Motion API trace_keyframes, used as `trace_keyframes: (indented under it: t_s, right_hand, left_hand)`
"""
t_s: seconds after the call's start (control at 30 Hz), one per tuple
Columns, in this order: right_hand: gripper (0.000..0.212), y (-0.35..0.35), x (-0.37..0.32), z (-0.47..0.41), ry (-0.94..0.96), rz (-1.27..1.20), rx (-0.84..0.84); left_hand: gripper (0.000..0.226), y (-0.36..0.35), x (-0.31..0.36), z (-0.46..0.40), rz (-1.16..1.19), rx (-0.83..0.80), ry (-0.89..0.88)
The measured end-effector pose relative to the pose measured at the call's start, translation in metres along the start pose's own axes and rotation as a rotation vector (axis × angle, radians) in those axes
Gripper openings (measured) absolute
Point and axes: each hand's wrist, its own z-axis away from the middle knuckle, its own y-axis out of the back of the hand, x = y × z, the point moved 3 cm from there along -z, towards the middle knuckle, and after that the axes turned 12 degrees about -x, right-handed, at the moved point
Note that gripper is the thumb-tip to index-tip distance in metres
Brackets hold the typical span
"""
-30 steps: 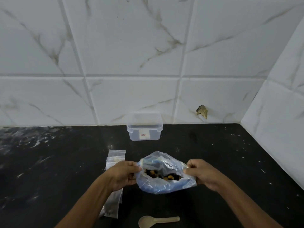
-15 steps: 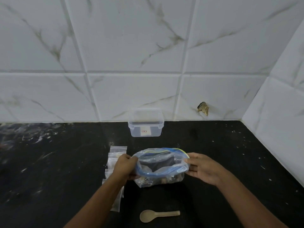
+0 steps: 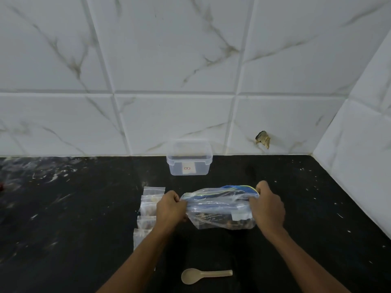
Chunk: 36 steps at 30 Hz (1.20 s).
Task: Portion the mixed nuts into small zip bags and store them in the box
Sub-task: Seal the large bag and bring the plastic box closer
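A large clear zip bag of mixed nuts (image 3: pixel 220 210), with a blue zip strip along its top, lies on the black counter (image 3: pixel 74 208). My left hand (image 3: pixel 171 208) pinches its left top corner and my right hand (image 3: pixel 267 206) grips its right top corner, holding the bag stretched between them. Nuts show darkly at the bag's bottom. A row of several small zip bags (image 3: pixel 148 210) lies just left of my left hand, partly hidden by my forearm. The clear plastic box (image 3: pixel 189 158) stands by the wall, without a lid.
A beige plastic spoon (image 3: pixel 203 275) lies on the counter near me, between my forearms. White marble-look tiles form the back wall and the right side wall (image 3: pixel 359 134), meeting in a corner. A chipped hole (image 3: pixel 262 138) marks the back wall.
The big bag's mouth, held wide open a second ago, is now pulled flat and nearly closed between my hands. My hands moved apart.
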Motion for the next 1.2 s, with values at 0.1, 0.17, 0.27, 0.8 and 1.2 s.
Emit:
trace_keyframes:
  t_s: [0.1,0.17,0.27,0.8,1.2]
  right_hand:
    - [0.011,-0.001,0.009,-0.009,-0.086,-0.234,-0.228]
    - [0.014,0.002,0.016,-0.01,-0.139,-0.573,-0.439]
    - [0.014,0.007,0.024,-0.012,-0.128,-0.673,-0.514]
    - [0.022,0.007,-0.001,-0.002,0.101,-0.022,-0.061]
    - [0.012,0.012,0.007,-0.002,-0.078,-0.299,-0.019]
  left_hand:
    - [0.011,0.002,0.0,-0.002,-0.058,-0.037,-0.036]
    - [0.009,0.006,-0.001,-0.003,0.048,-0.137,-0.008]
    - [0.009,0.006,0.004,0.004,0.385,-0.337,0.075]
    - [0.014,0.011,0.015,-0.006,-0.459,-0.096,-0.151]
    - [0.021,0.0,0.016,-0.011,-0.162,0.165,-0.191]
